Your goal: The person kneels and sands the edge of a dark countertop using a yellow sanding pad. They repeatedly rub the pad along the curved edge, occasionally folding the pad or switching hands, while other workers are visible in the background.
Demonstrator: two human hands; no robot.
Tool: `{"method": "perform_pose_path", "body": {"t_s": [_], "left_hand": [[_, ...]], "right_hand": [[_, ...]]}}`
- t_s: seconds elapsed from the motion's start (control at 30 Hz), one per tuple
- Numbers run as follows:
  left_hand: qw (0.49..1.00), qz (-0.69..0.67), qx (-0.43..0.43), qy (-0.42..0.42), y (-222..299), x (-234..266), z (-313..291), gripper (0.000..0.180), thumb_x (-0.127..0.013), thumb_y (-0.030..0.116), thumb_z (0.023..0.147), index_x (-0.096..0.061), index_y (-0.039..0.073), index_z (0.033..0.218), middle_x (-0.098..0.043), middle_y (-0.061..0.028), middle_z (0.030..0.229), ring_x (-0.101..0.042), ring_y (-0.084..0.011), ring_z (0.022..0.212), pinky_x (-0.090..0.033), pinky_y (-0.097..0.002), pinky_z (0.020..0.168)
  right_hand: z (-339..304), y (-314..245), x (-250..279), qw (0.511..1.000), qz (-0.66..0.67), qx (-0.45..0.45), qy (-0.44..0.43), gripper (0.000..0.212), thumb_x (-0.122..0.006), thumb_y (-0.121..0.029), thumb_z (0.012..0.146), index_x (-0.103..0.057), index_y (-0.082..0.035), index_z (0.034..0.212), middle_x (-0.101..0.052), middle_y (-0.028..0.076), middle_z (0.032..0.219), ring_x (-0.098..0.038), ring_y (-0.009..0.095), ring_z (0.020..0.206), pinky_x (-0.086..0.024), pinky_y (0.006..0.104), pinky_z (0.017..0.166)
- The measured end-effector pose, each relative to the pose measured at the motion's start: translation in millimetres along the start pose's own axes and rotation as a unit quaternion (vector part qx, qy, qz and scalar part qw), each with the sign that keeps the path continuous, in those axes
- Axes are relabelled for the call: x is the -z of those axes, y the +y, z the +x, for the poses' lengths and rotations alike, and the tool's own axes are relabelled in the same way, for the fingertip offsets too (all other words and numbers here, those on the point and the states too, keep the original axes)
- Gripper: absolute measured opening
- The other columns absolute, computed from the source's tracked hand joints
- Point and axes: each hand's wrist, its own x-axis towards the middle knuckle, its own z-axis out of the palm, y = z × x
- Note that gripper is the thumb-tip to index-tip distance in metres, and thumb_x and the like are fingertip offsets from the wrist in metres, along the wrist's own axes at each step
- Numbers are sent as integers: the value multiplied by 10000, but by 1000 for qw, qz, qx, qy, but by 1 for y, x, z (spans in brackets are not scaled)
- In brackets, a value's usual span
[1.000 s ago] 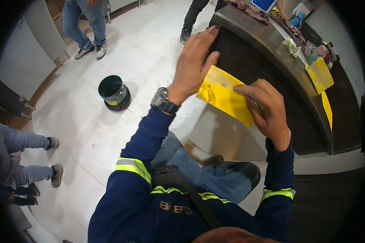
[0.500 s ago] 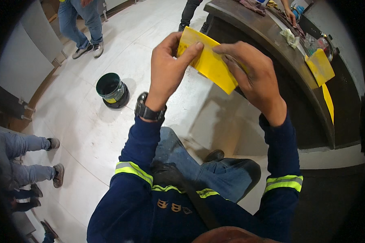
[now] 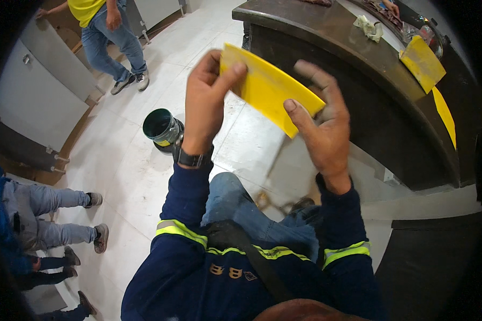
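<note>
A curved, flexible yellow sheet (image 3: 270,88) with a dusty grey patch is held up in front of me. My left hand (image 3: 209,91) pinches its left end, thumb on the near face and fingers behind. At the sheet's right end, my right hand (image 3: 324,117) has its thumb over the near face. The right index finger stands raised off the sheet, and the other right fingers are partly hidden behind it. A watch is on my left wrist.
To the right is a dark curved counter (image 3: 337,48) with a crumpled pale cloth (image 3: 368,28) and another yellow sheet (image 3: 423,63). A yellow strip (image 3: 444,117) hangs down its side. A dark bucket (image 3: 160,125) stands on the floor. People stand at the left and far left.
My view has shifted toward the right. My right thumb has come to the sheet's near face, and the right index finger has lifted away. The left hand keeps its pinch.
</note>
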Motion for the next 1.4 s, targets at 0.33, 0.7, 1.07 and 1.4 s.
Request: {"method": "perform_pose_path", "body": {"t_s": [0.33,0.7,1.07,1.4], "left_hand": [[989,-97,107,-38,4,-11,-50,614,-647,337,990,-474,1,1475,-613,-212,1370,-643,-284,1226,-512,-398,1072],[891,425,-150,-52,-54,-27,-67,583,-580,19,957,-441,64,1522,-602,-228,1402,-634,-391,1242,-509,-429,1050],[900,391,-169,-89,-71,-39,-83,736,-566,172,924,-307,12,1594,-254,-237,1668,-267,-429,1535,-225,-503,1252],[995,78,42,-51,-25,-21,-66,500,-598,356,1028,-583,8,1388,-650,-183,1320,-637,-232,1203,-488,-357,1049]], "right_hand": [[-24,37,11,963,81,-218,-137,313,-688,-253,1005,-669,-10,1201,-730,110,1025,-703,149,895,-557,264,801],[-52,47,-44,924,266,-271,-38,583,-554,-363,1072,-406,12,1492,-520,179,1439,-522,232,1338,-398,339,1128],[-45,44,-36,955,178,-221,-85,657,-576,-359,1054,-351,48,1519,-541,264,1400,-540,318,1351,-445,395,1103],[-26,35,11,974,95,-181,-100,416,-617,-283,1044,-568,-16,1359,-671,131,1213,-664,171,1105,-534,275,922]]}}
